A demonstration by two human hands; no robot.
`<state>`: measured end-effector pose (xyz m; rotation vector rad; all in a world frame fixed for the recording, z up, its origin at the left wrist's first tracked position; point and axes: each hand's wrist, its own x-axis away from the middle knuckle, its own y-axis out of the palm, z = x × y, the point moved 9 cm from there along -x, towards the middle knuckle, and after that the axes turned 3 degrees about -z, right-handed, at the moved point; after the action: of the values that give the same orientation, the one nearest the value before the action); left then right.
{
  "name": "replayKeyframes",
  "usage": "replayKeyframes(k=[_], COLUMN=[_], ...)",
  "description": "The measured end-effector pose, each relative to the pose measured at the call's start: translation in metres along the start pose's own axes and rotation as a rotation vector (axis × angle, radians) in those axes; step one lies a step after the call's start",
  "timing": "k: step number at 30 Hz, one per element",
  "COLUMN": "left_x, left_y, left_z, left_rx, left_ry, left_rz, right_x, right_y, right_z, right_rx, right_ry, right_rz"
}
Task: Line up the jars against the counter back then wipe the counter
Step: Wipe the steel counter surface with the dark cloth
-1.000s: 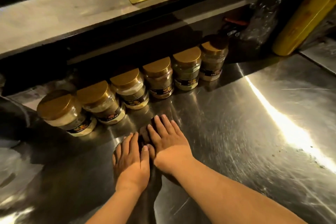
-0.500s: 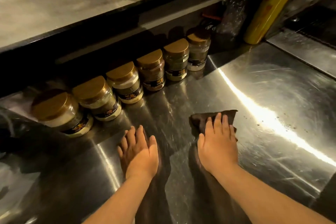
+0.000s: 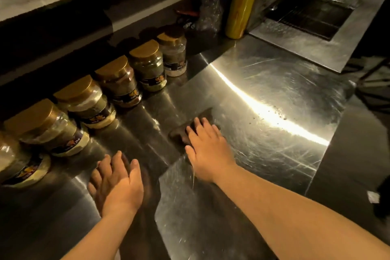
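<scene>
A dark cloth (image 3: 181,133) lies mid-frame on the steel counter (image 3: 263,82), pressed flat under the straight fingers of the right hand (image 3: 209,150). The left hand (image 3: 118,183) rests palm-down at lower left, fingers straight, holding nothing. Gold-lidded jars (image 3: 119,84) stand in a row along the counter back, from centre to left edge. Dark specks (image 3: 272,115), perhaps crumbs, dot the glare at right.
</scene>
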<state>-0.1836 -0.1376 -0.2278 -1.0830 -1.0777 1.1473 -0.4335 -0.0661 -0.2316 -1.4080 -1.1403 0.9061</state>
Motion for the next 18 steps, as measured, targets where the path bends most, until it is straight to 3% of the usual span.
replayKeyframes(k=[4, 6, 8, 11, 14, 18], left_x=[0.0, -0.001, -0.003, -0.015, -0.035, -0.045], left_y=[0.006, 0.002, -0.009, -0.018, -0.008, 0.004], left_z=[-0.005, 0.003, 0.043, 0.115, 0.156, 0.156], left_rx=[-0.093, -0.099, -0.016, 0.239, 0.522, 0.544], left_ry=[-0.036, -0.016, 0.126, 0.279, 0.234, 0.194], left_rz=[-0.089, -0.081, -0.02, 0.043, 0.02, 0.072], right_x=[0.059, 0.094, 0.114, 0.098, 0.063, 0.021], right_y=[0.009, 0.013, 0.01, 0.007, 0.007, 0.006], right_z=[0.076, 0.074, 0.053, 0.0, -0.027, -0.012], right_rx=[0.016, 0.011, -0.016, -0.066, -0.027, 0.007], right_ry=[0.262, 0.354, 0.366, 0.13, -0.143, -0.249], right_rz=[-0.059, -0.052, -0.03, -0.043, -0.089, -0.076])
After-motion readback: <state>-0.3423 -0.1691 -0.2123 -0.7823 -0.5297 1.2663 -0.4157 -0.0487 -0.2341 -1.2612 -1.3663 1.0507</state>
